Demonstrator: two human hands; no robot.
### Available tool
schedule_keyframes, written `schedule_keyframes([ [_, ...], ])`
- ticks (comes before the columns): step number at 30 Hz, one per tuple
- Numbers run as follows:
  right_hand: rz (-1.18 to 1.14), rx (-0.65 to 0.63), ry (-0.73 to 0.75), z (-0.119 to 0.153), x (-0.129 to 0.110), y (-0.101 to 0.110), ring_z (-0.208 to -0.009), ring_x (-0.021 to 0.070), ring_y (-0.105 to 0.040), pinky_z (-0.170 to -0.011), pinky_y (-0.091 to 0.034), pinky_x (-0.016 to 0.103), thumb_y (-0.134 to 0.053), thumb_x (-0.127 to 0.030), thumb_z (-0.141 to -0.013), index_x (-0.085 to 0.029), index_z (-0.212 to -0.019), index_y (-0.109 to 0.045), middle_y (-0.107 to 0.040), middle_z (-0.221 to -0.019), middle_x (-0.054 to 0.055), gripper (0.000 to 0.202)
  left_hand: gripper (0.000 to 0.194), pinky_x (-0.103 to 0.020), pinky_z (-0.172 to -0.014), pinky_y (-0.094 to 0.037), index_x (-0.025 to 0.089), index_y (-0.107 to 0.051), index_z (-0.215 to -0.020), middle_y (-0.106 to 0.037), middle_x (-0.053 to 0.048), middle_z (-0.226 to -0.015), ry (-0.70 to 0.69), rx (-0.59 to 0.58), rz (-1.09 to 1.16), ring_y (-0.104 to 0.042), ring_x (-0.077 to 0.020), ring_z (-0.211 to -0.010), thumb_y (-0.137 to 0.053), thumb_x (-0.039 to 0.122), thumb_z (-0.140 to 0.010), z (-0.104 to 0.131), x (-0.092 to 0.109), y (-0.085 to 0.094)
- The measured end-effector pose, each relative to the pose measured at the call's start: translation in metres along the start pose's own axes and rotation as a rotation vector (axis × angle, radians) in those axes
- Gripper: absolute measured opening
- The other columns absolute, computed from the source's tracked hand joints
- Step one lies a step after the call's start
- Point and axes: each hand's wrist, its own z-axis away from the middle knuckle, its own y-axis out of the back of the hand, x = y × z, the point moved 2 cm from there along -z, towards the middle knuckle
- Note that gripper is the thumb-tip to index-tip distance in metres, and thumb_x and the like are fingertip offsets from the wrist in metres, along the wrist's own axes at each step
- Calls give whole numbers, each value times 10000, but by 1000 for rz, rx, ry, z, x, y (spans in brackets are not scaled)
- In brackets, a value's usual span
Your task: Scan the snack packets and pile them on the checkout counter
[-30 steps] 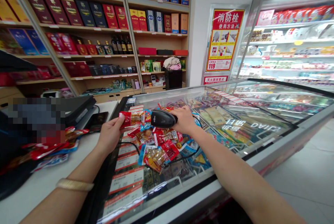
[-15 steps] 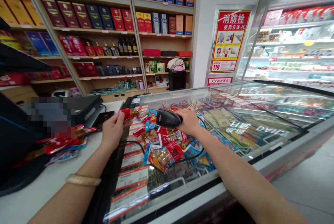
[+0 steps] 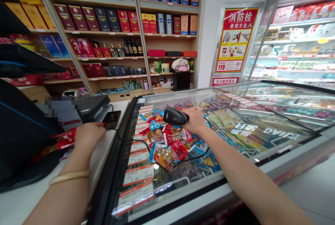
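Note:
My right hand (image 3: 195, 122) is wrapped round a black handheld barcode scanner (image 3: 175, 116), held above a heap of small snack packets (image 3: 170, 141) on the freezer's glass top. These packets are clear with red or blue ends. Over the white counter at left is my left hand (image 3: 90, 136), closed, its fingertips mostly hidden; a sliver of a red snack packet shows at its far edge. Beside that hand lies another pile of snack packets (image 3: 65, 138), partly covered by it. The scanner's black cable (image 3: 131, 140) loops across the glass.
A chest freezer (image 3: 183, 186) with price labels (image 3: 138, 176) under its glass fills the middle and right. A black monitor stand (image 3: 23, 137) and a dark phone-like slab (image 3: 112, 118) are on the counter. Shelves of boxed bottles (image 3: 90, 19) stand behind.
My left hand has moved left, from beside the heap on the glass to the pile on the counter, carrying a red-ended snack packet. My right hand keeps the scanner over the heap.

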Motion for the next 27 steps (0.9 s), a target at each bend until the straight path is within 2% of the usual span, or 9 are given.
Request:
schedule_keyframes([
  [2,-3,4,-11,0,1,0,-949,259,-674,-882,-327,375,-736,-295,-732,-233,-1001,-750,-794,-987,81,276,190,-630,-848,-507,207,-515,-517,-659,-151,-663,138,-18,-234,-665,-426,-918,-653,258,-638,3,2,0],
  [4,-13,12,-27,-1,2,1,-955,263,-672,-884,-325,377,-731,-303,-733,-234,-995,-753,-794,-992,85,272,128,-654,-906,-470,185,-602,-577,-720,-170,-827,154,42,-351,-644,-444,-1026,-642,258,-674,8,15,4],
  [6,-20,26,-51,-1,2,3,-953,265,-673,-889,-321,382,-726,-317,-740,-231,-991,-755,-793,-995,88,266,165,-662,-962,-437,173,-729,-785,-740,-171,-1043,32,128,-311,-611,-442,-1127,-594,257,-740,15,35,7],
  [9,-24,53,-76,-1,3,4,-947,266,-674,-892,-316,388,-724,-331,-746,-224,-998,-755,-791,-981,88,276,379,-611,-1000,-455,140,-739,-1099,-706,-195,-1203,-176,181,-164,-616,-414,-1160,-521,271,-818,25,67,3],
  [12,-28,73,-79,-2,4,4,-956,265,-670,-892,-317,385,-724,-334,-752,-224,-1009,-753,-788,-993,88,281,446,-510,-1007,-503,144,-697,-1209,-713,-180,-1199,-386,50,18,-662,-349,-1106,-511,333,-851,37,98,-17],
  [15,-34,78,-72,-2,4,3,-970,265,-667,-898,-318,385,-721,-349,-764,-231,-1019,-752,-789,-1013,87,283,466,-477,-1071,-485,191,-675,-1260,-704,-152,-1273,-609,-157,137,-653,-315,-1176,-547,383,-856,53,125,-41],
  [17,-33,79,-71,-1,4,2,-977,267,-668,-898,-317,385,-724,-364,-765,-233,-1026,-752,-789,-1021,86,294,492,-469,-1114,-459,197,-661,-1286,-681,-150,-1336,-684,-267,151,-629,-307,-1243,-585,397,-843,63,136,-54],
  [21,-21,84,-75,-1,4,2,-957,264,-670,-889,-315,385,-727,-375,-773,-230,-1018,-755,-789,-1000,87,286,467,-401,-1065,-509,203,-663,-1271,-657,-133,-1388,-684,-396,118,-653,-268,-1228,-586,339,-831,68,139,-65],
  [27,-38,79,-74,-2,2,4,-962,264,-667,-892,-324,379,-754,-408,-765,-238,-1020,-762,-788,-1036,89,307,250,-384,-975,-559,231,-739,-881,-766,-109,-1168,-668,-387,126,-732,-258,-1037,-511,325,-845,62,138,-62],
])
